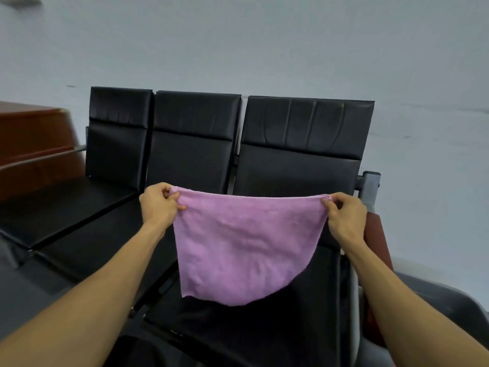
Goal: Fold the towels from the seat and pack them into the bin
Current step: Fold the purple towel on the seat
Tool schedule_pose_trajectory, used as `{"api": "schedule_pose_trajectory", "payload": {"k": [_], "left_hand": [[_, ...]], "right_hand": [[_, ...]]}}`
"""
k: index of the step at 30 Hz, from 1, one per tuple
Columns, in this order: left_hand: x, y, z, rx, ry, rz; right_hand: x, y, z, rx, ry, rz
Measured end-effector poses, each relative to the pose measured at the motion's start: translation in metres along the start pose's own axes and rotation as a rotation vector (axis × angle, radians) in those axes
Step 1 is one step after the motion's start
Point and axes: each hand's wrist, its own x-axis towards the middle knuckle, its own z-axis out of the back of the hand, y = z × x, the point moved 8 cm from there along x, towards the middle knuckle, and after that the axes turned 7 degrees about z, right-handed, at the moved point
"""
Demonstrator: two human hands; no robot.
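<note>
A pink towel (246, 245) hangs spread out in the air above the right-hand black seat (264, 329). My left hand (158, 205) pinches its upper left corner and my right hand (344, 218) pinches its upper right corner. The top edge is stretched between the two hands and sags a little. The lower edge hangs loose in a rounded shape just above the seat cushion. No bin can be made out with certainty.
Three joined black padded seats (190, 144) stand against a pale wall. A brown wooden piece of furniture (34, 144) is at the far left. A dark red object (375, 239) and a grey metal armrest post (370, 186) sit right of the seats.
</note>
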Motion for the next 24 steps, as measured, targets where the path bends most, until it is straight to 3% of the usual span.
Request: {"api": "schedule_pose_trajectory", "payload": {"k": [8, 16, 24], "left_hand": [[0.009, 0.000, -0.007, 0.115, 0.047, -0.083], [0.009, 0.000, -0.008, 0.018, 0.101, -0.085], [-0.024, -0.011, 0.026, 0.155, 0.068, -0.146]], "right_hand": [[0.005, -0.006, -0.013, 0.034, 0.007, -0.026], [0.004, -0.002, -0.017, 0.181, 0.058, -0.049], [-0.025, 0.022, 0.019, 0.024, 0.056, 0.000]]}}
